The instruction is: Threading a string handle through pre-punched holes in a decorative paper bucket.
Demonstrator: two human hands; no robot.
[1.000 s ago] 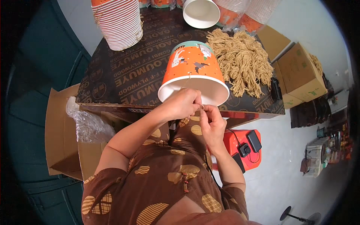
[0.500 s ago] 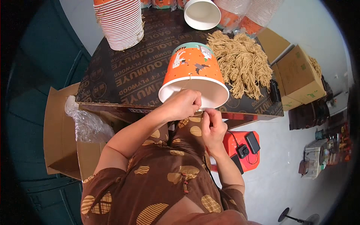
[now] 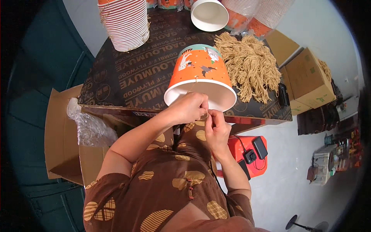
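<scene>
An orange paper bucket (image 3: 198, 71) with a bat and other printed figures lies on its side, its white-rimmed mouth toward me. A bit of twine shows at a small hole by the upper rim. At the lower edge of the mouth my left hand (image 3: 189, 107) is closed, pinching a thin tan twine. Close against it, my right hand (image 3: 217, 129) pinches the twine too, thumb and forefinger together. A small loop of it shows between my fingertips; the rest is hidden by the hands. A heap of tan twine (image 3: 249, 67) lies right of the bucket.
A tall stack of nested buckets (image 3: 125, 29) stands far left on the dark plywood table (image 3: 106, 83). A white-lined bucket (image 3: 210, 16) and wrapped stacks sit behind. Cardboard boxes (image 3: 63, 135) flank the table. A red stool (image 3: 259, 166) with small devices is at my right.
My right hand has moved slightly left and up, closing the gap to my left hand. The twine loop between them looks smaller. The bucket has barely shifted.
</scene>
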